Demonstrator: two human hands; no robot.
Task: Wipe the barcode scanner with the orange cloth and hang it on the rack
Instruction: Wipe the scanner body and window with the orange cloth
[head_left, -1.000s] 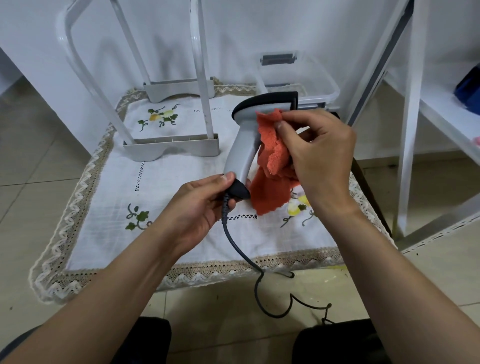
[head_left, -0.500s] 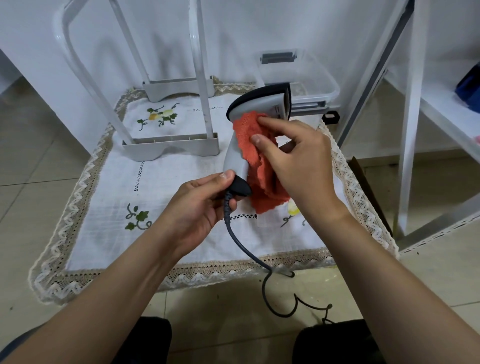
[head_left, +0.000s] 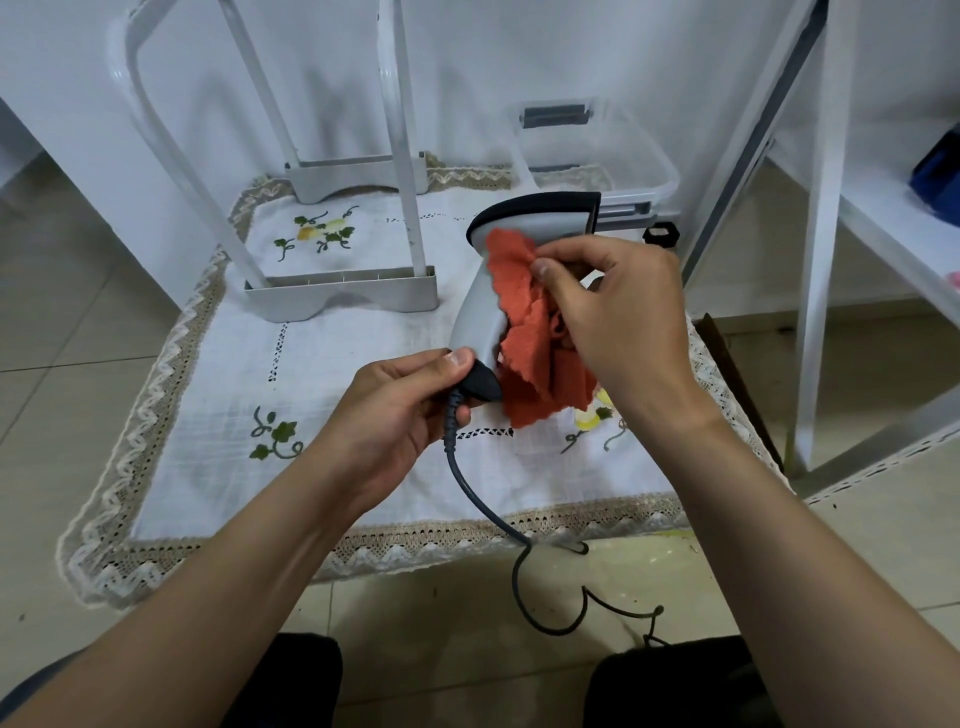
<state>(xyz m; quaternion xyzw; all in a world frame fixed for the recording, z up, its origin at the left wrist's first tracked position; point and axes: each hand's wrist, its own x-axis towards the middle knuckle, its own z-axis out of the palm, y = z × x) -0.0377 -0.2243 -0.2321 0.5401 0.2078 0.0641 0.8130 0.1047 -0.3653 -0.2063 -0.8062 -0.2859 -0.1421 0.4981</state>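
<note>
Since half a second ago the right hand (head_left: 623, 322) has carried its pinched orange cloth (head_left: 524, 353) slightly rightward along the neck of the barcode scanner (head_left: 478, 312), whose head has swung back rightward. The left hand (head_left: 389, 415) grips the scanner's butt, holding it upright, long axis rising away. Behind and left of the scanner stands the rack (head_left: 404, 156), nearer the left hand.

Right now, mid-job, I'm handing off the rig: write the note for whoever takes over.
Left hand grips the barcode scanner at the handle's base, head up.
Right hand pinches the orange cloth against the scanner's neck.
White rack stands behind on the tablecloth; the cable trails to the floor.
Done: wiping begun.
Left: finish wiping, hang the scanner on the rack.
</note>
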